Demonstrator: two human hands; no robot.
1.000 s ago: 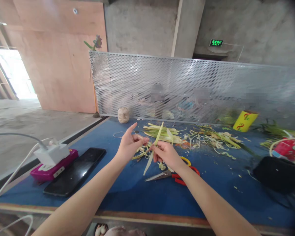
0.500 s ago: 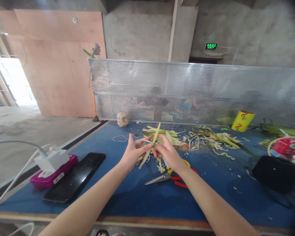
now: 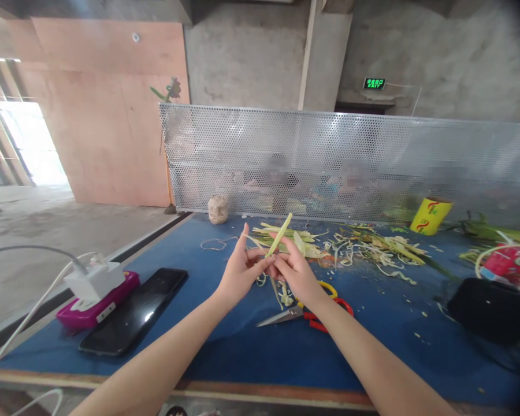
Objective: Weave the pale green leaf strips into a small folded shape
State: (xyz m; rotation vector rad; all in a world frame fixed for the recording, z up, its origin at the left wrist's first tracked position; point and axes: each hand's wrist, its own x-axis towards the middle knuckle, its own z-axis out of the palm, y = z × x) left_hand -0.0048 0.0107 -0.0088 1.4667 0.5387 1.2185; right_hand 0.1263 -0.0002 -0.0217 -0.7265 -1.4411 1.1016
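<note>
Above the blue table (image 3: 242,341), my left hand (image 3: 241,270) and my right hand (image 3: 297,271) meet fingertip to fingertip. Both pinch a pale green leaf strip (image 3: 279,234) that sticks up and away from my fingers, with a thin piece hanging below them. Just under my right wrist lie scissors (image 3: 305,312) with red and yellow handles, blades pointing left. A heap of cut leaf strips and trimmings (image 3: 351,242) spreads behind my hands.
A black phone (image 3: 134,312) and a pink box with a white charger (image 3: 95,283) sit at the left. A perforated metal screen (image 3: 351,162) stands at the back, with people behind it. A yellow cup (image 3: 431,215), a black pouch (image 3: 491,309) and a small woven ball (image 3: 217,209) are also here.
My left hand went from open beside the strip to pinching it together with my right. The strip's long lower end no longer hangs down; only a thin piece does.
</note>
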